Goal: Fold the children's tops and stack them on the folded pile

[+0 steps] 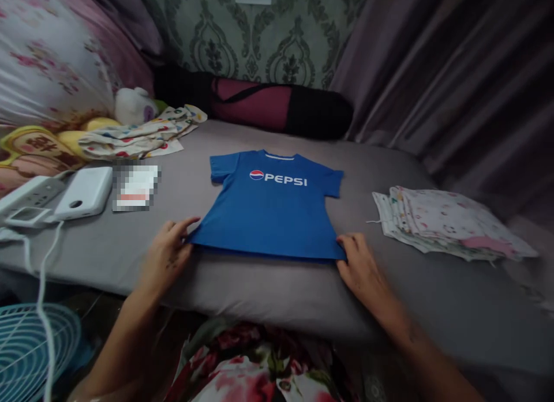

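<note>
A blue T-shirt (277, 217) with a white "PEPSI" print and round logo lies spread out, front side up, on the grey bedsheet (277, 286). Its neck points away from me and its hem is nearest. My left hand (171, 252) pinches the hem's left corner between thumb and fingers. At the right corner of the hem, my right hand (357, 260) is closed on the fabric in the same way. The hem looks pulled straight between both hands, and the sleeves lie out to the sides.
Folded clothes (450, 223) are stacked on the right. To the left are a white power bank (85, 191), a power strip (32, 194) with cables and a crumpled patterned cloth (142, 136). A long black-and-maroon bag (255, 105) lies along the wall. A blue fan (34, 350) stands below the bed's edge.
</note>
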`<state>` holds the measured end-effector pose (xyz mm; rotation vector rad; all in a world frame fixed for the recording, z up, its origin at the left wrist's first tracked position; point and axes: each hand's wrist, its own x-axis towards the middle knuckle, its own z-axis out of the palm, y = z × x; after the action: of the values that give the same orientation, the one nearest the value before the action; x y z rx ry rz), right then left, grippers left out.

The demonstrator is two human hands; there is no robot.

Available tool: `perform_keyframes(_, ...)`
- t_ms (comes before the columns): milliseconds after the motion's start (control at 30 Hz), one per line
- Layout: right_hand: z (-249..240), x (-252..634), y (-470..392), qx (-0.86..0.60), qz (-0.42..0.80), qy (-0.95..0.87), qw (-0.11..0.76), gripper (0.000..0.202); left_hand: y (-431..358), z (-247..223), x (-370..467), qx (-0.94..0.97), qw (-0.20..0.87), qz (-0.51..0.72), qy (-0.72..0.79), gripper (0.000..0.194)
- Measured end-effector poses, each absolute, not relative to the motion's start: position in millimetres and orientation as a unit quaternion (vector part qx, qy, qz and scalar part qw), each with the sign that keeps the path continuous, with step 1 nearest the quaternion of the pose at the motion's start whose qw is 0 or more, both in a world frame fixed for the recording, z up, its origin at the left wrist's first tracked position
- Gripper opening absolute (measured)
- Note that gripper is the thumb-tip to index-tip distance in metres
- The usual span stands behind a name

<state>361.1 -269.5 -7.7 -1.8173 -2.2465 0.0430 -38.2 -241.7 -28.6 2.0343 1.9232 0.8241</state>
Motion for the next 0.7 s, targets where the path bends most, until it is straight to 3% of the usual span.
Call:
perform_keyframes(200,-5,368,-268,-0.5,0.089,-0.856,0.101,0.036,-233,-33,-55,0.797,0.092,0.247,0.544,0.04)
perform_keyframes(433,7,384,-268,-0.479,0.191,-0.853,0.087,0.027,-229,-31,-70,0.835,0.129,0.201,0.496,0.03)
perform_keyframes(600,33,385,-244,-0.466,0.28,-0.839,0.011,0.018,-228,-9,-52,0.844,0.111,0.176,0.495,0.025)
perform_keyframes(700,30,358,-205,-0.498,0.241,-0.83,0.06,0.022,-209,-2,-5,0.836,0.084,0.178,0.513,0.032)
